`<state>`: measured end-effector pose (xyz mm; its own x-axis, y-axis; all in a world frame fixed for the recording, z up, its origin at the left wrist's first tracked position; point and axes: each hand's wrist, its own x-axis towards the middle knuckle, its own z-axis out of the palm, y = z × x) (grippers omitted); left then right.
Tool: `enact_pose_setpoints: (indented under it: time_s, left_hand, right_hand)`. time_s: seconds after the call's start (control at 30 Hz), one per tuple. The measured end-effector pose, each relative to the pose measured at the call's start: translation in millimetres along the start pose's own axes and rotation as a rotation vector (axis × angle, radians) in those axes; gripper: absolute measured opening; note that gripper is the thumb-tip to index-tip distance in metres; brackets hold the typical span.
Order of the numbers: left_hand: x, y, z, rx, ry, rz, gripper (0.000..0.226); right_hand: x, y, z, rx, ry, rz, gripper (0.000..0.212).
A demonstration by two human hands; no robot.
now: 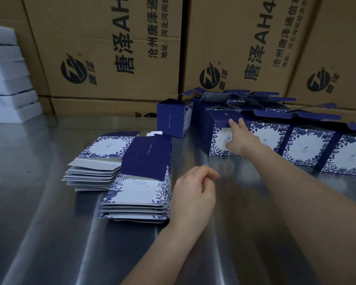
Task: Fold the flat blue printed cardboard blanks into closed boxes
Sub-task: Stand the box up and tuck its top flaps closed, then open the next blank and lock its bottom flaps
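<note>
Blue box (pixel 224 138) set in row by right hand (pixel 239 136), fingers spread on its top edge; left hand (pixel 193 194), loosely curled and empty, should next take a blank (pixel 144 173).

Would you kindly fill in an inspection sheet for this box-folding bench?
Surface: steel table, shiny.
Job's things: two stacks of flat blanks; erected boxes in a row, top flaps open.
Clutter: nothing seen.
Grippers: right hand, fingers on the front box's top edge; left hand loosely curled, holding nothing, beside the near stack.
Cables: nothing seen.
Surroundings: brown printed cartons behind; white foam sheets at left.
</note>
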<state>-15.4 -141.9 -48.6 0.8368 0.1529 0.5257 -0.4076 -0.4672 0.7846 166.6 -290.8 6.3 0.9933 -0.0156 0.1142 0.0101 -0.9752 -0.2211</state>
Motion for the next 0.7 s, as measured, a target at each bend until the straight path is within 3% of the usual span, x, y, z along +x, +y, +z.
enact_pose_setpoints:
  time_s: [0.13, 0.37, 0.53, 0.63, 0.7]
  left_hand:
    - [-1.0, 6.5, -3.8, 0.023, 0.038, 0.078, 0.028]
    - [6.5, 16.2, -20.3, 0.169, 0.256, 0.227, 0.025]
    - [18.5, 9.2, -41.2, 0.377, 0.271, 0.012, 0.025]
    - [23.8, 1.0, -47.9, 0.651, 0.116, -0.219, 0.043]
    - [25.9, -5.9, -52.0, 0.802, -0.08, -0.409, 0.055]
  right_hand:
    - [-2.3, -1.4, 1.2, 0.028, 0.031, -0.002, 0.086]
    - [-43.3, -16.9, 10.5, 0.186, 0.316, -0.169, 0.081]
    - [-90.1, -37.2, 26.5, 0.395, 0.243, -0.288, 0.048]
    - [-111.2, -45.8, 39.0, 0.559, 0.114, -0.241, 0.025]
    - [-122.3, -51.1, 48.6, 0.787, -0.013, -0.169, 0.023]
